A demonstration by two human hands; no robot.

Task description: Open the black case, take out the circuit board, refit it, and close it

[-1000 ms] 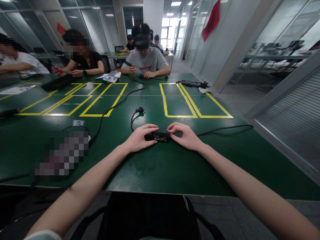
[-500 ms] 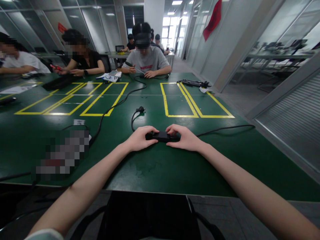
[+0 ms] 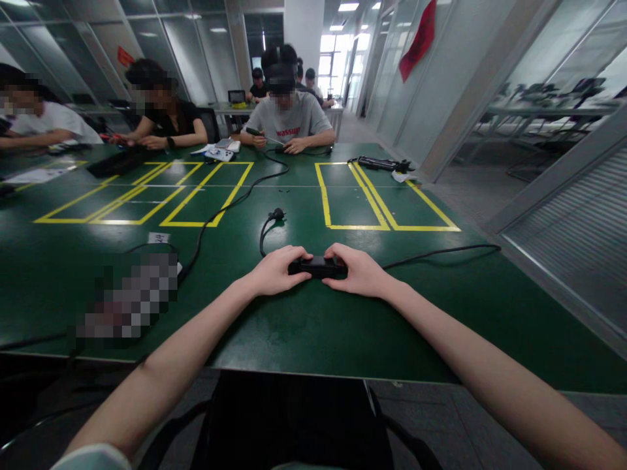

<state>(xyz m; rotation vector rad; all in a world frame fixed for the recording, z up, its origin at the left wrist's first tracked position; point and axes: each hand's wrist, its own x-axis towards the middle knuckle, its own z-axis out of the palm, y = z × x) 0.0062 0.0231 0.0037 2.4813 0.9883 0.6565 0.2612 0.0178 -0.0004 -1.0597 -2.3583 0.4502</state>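
Note:
Both my hands grip a black power adapter point(image 3: 321, 267), held low over the green table point(image 3: 304, 339) or resting on it; I cannot tell which. My left hand point(image 3: 278, 271) is closed round its left end, thumb in front and fingers behind. At the right end, the thumb and fingers of my right hand point(image 3: 360, 269) close on it the same way. A short cord from behind my left hand leads to a black mains plug point(image 3: 277, 214) on the table. From beside my right hand a thin black cable point(image 3: 441, 251) runs off to the right.
A blurred-out, pixelated object point(image 3: 132, 297) lies at the left by a small numbered label point(image 3: 159, 238), with a long black cord running away. Yellow tape point(image 3: 359, 228) marks rectangles. A folded black tripod-like item point(image 3: 382, 163) lies at the far right. Several people sit beyond.
Both hands keep hold of the power adapter. My right hand has shifted slightly to the left, and the adapter appears turned a little. The view has moved slightly.

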